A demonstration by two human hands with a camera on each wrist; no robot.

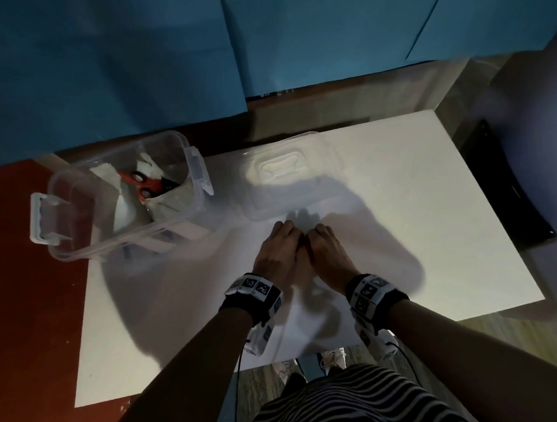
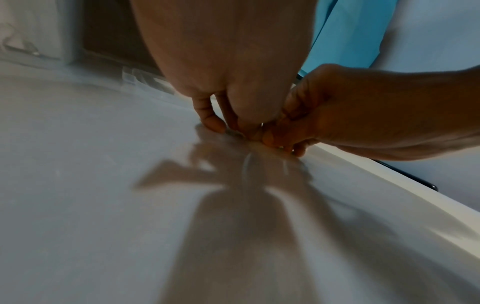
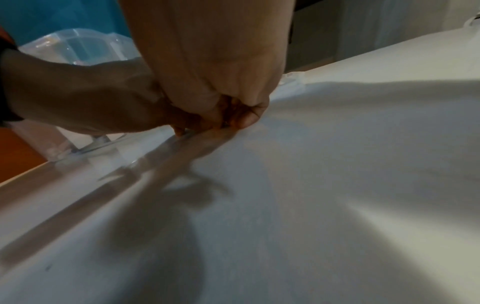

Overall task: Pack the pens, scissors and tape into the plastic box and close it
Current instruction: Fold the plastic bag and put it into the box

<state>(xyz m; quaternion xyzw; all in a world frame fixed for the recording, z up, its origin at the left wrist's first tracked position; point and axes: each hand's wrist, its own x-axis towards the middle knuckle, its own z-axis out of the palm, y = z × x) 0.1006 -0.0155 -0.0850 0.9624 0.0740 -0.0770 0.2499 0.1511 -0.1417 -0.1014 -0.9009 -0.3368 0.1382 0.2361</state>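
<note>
The red scissors (image 1: 146, 184) already sit in the open plastic box (image 1: 121, 199) at the table's (image 1: 431, 202) far left, while both hands (image 1: 300, 251) curl together on something too small to name, and the lid (image 1: 285, 175) waits nearby, still off.

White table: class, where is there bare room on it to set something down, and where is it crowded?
Bare: the table right of the right hand, and the near-left stretch between the box and the table's front edge. Crowded: the far left with the box, the far middle with the lid, and the centre where the left hand meets the right.
</note>
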